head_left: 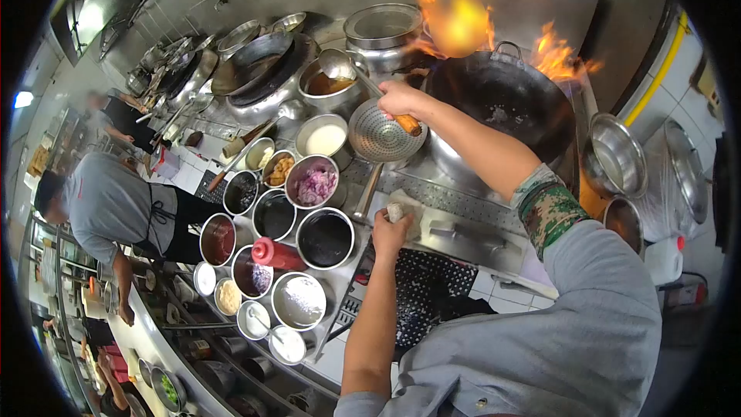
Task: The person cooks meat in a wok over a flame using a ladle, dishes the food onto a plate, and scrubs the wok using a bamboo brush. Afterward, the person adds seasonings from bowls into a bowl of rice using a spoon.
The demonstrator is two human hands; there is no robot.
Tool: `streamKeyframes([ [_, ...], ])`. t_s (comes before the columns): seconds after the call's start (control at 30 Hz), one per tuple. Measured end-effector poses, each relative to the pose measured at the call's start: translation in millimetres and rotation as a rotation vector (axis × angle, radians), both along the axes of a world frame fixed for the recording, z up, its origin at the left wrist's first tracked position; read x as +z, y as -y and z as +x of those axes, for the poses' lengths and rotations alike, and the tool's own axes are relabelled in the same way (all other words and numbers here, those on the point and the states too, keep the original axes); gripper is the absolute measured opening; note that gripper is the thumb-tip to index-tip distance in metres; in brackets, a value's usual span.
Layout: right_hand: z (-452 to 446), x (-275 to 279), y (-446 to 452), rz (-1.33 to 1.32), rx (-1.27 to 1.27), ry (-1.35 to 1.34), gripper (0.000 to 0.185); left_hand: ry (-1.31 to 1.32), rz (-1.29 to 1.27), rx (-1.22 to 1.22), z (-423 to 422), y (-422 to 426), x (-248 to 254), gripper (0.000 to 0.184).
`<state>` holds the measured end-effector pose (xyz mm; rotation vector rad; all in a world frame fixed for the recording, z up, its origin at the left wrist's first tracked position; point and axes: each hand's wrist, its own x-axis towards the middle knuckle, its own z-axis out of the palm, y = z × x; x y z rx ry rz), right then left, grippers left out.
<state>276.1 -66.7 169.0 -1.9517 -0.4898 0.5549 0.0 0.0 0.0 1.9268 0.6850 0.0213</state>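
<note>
Nearest, our left hand [390, 235] has its fingers around a bunched cloth [411, 220], probably against heat. Farther off, our right hand [400, 99] clasps the ladle [336, 64] by its wooden handle [409, 125], its bowl at the brown-liquid pot [333, 101]; flames [458, 23] rise behind the wok [532, 112].

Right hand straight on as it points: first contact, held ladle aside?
Likely the pot of brown liquid; depth is unclear, so the right hand might pass above its rim.

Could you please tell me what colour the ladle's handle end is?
The ladle's handle end is orange-brown, best seen in the head view.
</note>
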Motion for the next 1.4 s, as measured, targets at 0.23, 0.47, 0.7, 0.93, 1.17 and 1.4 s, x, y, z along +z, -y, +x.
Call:
streamKeyframes([
  [0.23, 2, 32, 62, 0.562, -0.079, -0.427, 0.026, 0.090, 0.233, 0.090, 29, 27, 10, 0.083],
  [0.47, -40, 67, 192, 0.899, -0.043, -0.725, 0.044, 0.140, 0.119, 0.119, 29, 35, 0, 0.076],
  [0.7, -121, 132, 323, 0.121, -0.298, -0.223, 0.065, 0.495, 0.237, -0.505, -50, 105, 43, 0.029],
  [0.93, -164, 127, 360, -0.337, -0.460, 0.137, 0.065, 0.167, 0.220, -0.803, -62, 146, -48, 0.013],
  [1.17, -195, 101, 380, -0.084, -0.716, -0.085, 0.064, -0.316, 0.412, -1.074, -73, 155, -175, 0.062],
  [1.4, -200, 61, 402, 0.129, -0.799, -0.128, 0.049, -0.402, 0.536, -1.040, -67, 202, -236, 0.072],
])
